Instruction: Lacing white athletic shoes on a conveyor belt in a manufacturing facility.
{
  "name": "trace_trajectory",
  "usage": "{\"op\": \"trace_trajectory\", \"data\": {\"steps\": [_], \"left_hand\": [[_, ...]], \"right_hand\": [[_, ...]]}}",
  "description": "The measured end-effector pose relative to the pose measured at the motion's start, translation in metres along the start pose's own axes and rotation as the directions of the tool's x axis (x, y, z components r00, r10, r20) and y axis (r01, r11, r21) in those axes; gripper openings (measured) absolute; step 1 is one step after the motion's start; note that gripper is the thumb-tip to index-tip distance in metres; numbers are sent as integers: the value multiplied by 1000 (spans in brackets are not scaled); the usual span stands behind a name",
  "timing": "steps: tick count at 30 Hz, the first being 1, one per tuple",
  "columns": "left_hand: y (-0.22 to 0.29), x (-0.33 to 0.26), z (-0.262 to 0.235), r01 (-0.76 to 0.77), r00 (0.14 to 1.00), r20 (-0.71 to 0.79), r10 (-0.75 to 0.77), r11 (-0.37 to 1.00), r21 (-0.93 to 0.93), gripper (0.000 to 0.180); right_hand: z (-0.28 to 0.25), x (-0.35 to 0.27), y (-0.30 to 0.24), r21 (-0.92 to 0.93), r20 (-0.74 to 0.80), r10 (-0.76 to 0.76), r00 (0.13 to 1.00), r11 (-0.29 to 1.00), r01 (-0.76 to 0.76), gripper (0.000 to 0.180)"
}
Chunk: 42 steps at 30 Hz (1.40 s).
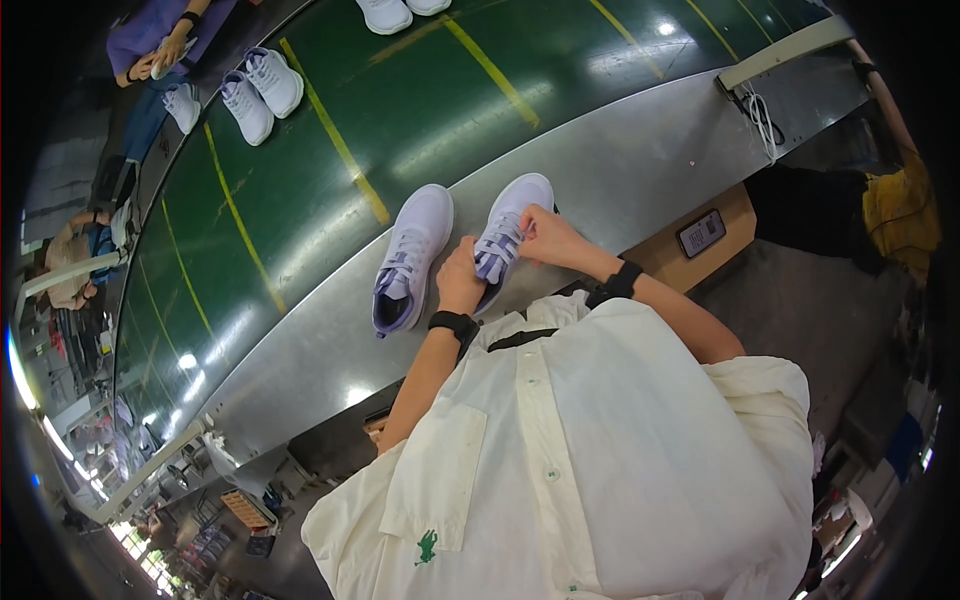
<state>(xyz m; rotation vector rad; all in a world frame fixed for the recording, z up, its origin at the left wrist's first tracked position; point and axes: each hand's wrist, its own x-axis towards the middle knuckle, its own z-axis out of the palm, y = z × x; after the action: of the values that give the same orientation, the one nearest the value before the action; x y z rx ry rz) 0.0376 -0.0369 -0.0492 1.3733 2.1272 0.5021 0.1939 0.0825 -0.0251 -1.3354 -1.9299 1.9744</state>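
A green conveyor belt (420, 110) with yellow stripes is seen running across the far side, edged near the person by a grey metal bench strip (620, 170). Two more pale sneakers (260, 92) are set side by side on the belt at far left, and another pair (400, 12) is cut off by the top edge. At far left a second person's hands (165, 55) are occupied with a further shoe. A small dark device with a screen (701, 232) is mounted on a wooden ledge at the right, and a loose white cord (762, 118) is draped over the bench edge farther right. The near part of the view is filled by the wearer's cream shirt (600, 450), so the bench just below the hands is hidden.

Two lilac-white sneakers are placed on the metal strip, toes pointing far. The left sneaker (410, 255) lies untouched, just beside the left hand. The right sneaker (510, 230) is held between both hands.

Left hand (460, 280): closed narrowly around the heel and tongue end of the right sneaker, a black wristband worn below it.

Right hand (548, 238): fingers pinched together at the purple laces of the same shoe, a black wristband at the wrist. Which lace is pinched cannot be told.
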Motion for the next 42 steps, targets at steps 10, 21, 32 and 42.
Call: {"op": "trace_trajectory", "data": {"steps": [10,21,32,42], "left_hand": [[-6,-8,4,-147,989,1,147,984,98,30],[12,-14,12,-146,983,-94,159,981,126,32],[5,-39,28,-291,943,-120,309,945,145,45],[11,-39,27,-375,919,-46,391,906,197,37]], "right_hand": [[-19,3,5,-317,-135,-239,961,930,187,28],[4,3,-28,-568,63,-439,896,723,394,19],[40,-18,-21,-779,161,-445,881,491,390,27],[6,-26,-11,-465,67,-142,988,871,157,34]]}}
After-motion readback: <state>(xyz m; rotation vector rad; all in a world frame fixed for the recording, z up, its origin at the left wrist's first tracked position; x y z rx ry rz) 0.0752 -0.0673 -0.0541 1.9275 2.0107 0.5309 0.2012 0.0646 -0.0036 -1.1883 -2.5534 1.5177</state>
